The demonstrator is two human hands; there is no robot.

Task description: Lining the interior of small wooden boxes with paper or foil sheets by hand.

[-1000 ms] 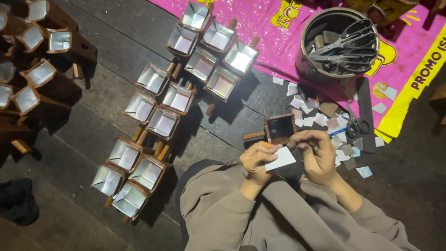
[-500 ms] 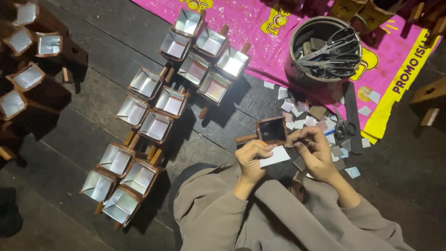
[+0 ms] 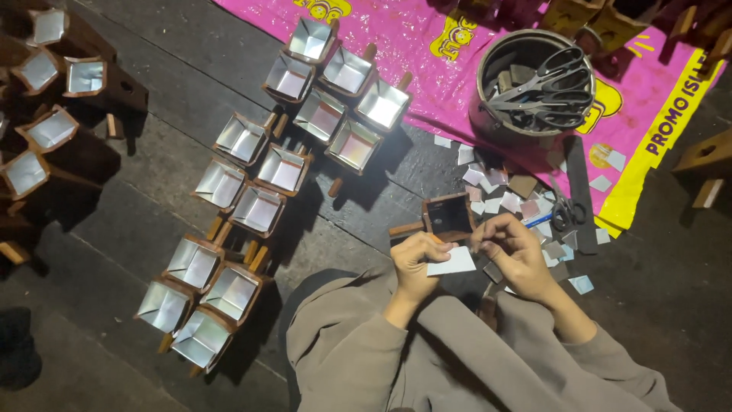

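My left hand grips the handle of a small brown wooden box with a dark, unlined inside. A white rectangular card is pinched between my left hand and my right hand, just below the box. Both hands sit close together above my lap, over the dark plank floor.
Rows of similar boxes lined with shiny foil lie to my left. Cut foil squares and small scissors are scattered by my right hand. A metal pot holding large scissors stands on a pink plastic sheet.
My hands stay close together on the box and the white card, with only small finger shifts. The view has drifted slightly.
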